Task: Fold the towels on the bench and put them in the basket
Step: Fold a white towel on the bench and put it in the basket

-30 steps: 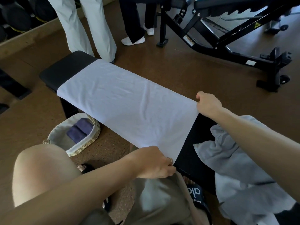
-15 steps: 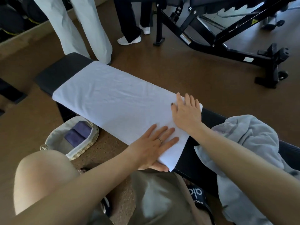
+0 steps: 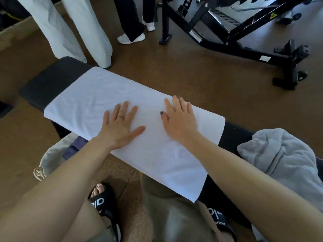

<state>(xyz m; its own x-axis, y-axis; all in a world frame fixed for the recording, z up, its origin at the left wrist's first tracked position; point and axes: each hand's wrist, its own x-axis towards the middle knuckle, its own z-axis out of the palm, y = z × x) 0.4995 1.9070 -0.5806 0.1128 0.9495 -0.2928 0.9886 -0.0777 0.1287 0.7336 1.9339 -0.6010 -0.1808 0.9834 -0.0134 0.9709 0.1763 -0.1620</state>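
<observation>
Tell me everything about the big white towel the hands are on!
The white towel is a long rectangle of soft, slightly wrinkled cloth. It lies spread flat along the black bench, its near edge hanging over the bench side. The left hand and right hand both press flat on it with straight fingers. It is apart from the crumpled grey towel farther right.

A towel point(image 3: 104, 100) is spread along the bench point(image 3: 52, 81), with the left hand point(image 3: 120, 126) and the right hand point(image 3: 180, 119) laid flat on it, side by side. A second, crumpled towel point(image 3: 279, 159) is heaped on the bench's right end. The basket point(image 3: 47, 158) is set on the floor point(image 3: 192, 75) before the bench, at the left
</observation>
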